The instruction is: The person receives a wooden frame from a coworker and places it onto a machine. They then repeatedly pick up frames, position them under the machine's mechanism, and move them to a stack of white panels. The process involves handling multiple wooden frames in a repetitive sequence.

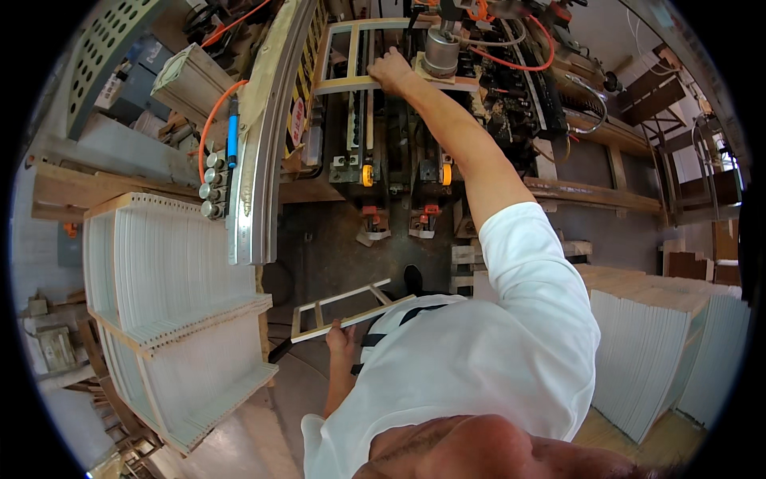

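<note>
A holed plate (108, 52) slants at upper left; nearer the middle, an orange hose (208, 114) curves beside a blue tube (232, 134) (silver knobs (212, 191) sit just below). Brown boards (656, 99) show at upper right.

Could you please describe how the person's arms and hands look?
The left hand and right hand are ungloved, with no watch visible. The left forearm and right forearm are bare, the right below a short white fabric sleeve.
</note>
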`<control>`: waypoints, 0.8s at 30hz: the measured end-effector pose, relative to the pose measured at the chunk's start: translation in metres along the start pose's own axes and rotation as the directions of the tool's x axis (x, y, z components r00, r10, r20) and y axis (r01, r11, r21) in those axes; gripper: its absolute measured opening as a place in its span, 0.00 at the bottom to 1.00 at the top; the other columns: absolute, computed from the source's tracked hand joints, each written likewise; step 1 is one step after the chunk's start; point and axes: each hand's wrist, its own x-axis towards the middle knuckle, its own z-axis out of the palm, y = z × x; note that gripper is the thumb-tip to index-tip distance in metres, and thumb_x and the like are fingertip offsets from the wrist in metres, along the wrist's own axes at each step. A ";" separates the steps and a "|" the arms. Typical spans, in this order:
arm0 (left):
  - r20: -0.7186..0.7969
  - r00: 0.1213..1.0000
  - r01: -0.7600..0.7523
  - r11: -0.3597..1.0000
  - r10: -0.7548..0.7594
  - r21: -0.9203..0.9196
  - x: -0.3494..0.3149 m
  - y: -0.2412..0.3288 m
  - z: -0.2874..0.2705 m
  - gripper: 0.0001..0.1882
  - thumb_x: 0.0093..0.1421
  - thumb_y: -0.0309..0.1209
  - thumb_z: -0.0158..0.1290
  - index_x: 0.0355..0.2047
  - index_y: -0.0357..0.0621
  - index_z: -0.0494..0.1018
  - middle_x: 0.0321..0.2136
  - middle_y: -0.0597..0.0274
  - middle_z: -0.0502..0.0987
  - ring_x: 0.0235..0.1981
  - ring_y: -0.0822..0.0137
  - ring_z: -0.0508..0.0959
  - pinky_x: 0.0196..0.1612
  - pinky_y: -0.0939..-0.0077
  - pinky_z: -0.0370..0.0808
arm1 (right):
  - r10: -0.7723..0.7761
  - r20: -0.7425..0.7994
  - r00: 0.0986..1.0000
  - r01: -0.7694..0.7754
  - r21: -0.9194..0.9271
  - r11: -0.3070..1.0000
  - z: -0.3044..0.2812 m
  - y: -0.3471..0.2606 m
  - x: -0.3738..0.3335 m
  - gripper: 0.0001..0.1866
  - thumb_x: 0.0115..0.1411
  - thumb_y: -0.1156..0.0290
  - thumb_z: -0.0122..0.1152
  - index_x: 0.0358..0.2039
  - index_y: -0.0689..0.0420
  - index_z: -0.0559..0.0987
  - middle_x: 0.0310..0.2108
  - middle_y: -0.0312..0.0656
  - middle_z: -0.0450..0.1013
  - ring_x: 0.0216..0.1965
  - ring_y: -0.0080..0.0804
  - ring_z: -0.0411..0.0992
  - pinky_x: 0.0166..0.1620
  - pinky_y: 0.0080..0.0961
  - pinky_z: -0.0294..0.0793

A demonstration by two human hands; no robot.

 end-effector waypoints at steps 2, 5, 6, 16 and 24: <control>-0.056 0.997 -0.055 0.998 0.057 0.040 -0.003 -0.003 0.009 0.12 0.63 0.29 0.48 0.44 0.35 0.66 0.36 0.55 0.72 0.35 0.61 0.76 0.46 0.59 0.77 | -0.002 -0.017 1.000 0.003 0.022 1.000 0.003 -0.001 0.000 0.08 0.54 0.70 0.59 0.35 0.52 0.82 0.35 0.40 0.78 0.41 0.39 0.75 0.49 0.42 0.61; -0.123 0.987 -0.095 0.994 0.102 0.063 -0.008 -0.006 0.029 0.12 0.62 0.28 0.50 0.42 0.34 0.65 0.32 0.57 0.71 0.28 0.66 0.74 0.40 0.64 0.80 | 0.005 -0.002 1.000 -0.005 0.009 1.000 0.002 0.004 0.003 0.09 0.53 0.70 0.60 0.36 0.52 0.82 0.35 0.40 0.78 0.41 0.40 0.75 0.50 0.44 0.60; -0.133 0.986 -0.095 0.993 0.104 0.071 -0.008 -0.006 0.031 0.12 0.62 0.28 0.50 0.42 0.34 0.65 0.31 0.58 0.71 0.28 0.67 0.74 0.41 0.64 0.80 | 0.005 0.016 1.000 -0.005 0.024 1.000 0.001 0.004 0.003 0.10 0.53 0.70 0.59 0.36 0.52 0.82 0.36 0.41 0.78 0.42 0.41 0.75 0.51 0.46 0.59; -0.003 0.985 -0.170 0.985 0.170 0.031 -0.032 -0.004 0.064 0.15 0.64 0.31 0.49 0.46 0.32 0.65 0.40 0.52 0.72 0.40 0.58 0.76 0.48 0.57 0.77 | -0.007 0.090 0.996 0.001 0.059 0.998 -0.010 0.004 0.006 0.12 0.56 0.70 0.57 0.41 0.54 0.78 0.39 0.41 0.78 0.44 0.41 0.74 0.55 0.52 0.56; 0.020 0.937 -0.347 0.924 0.349 0.161 -0.109 0.018 0.090 0.15 0.64 0.29 0.50 0.47 0.32 0.65 0.41 0.54 0.74 0.40 0.64 0.77 0.42 0.70 0.77 | 0.015 0.095 0.995 -0.021 0.069 0.997 -0.007 0.006 0.003 0.12 0.56 0.71 0.56 0.41 0.53 0.78 0.41 0.45 0.77 0.46 0.44 0.73 0.55 0.49 0.57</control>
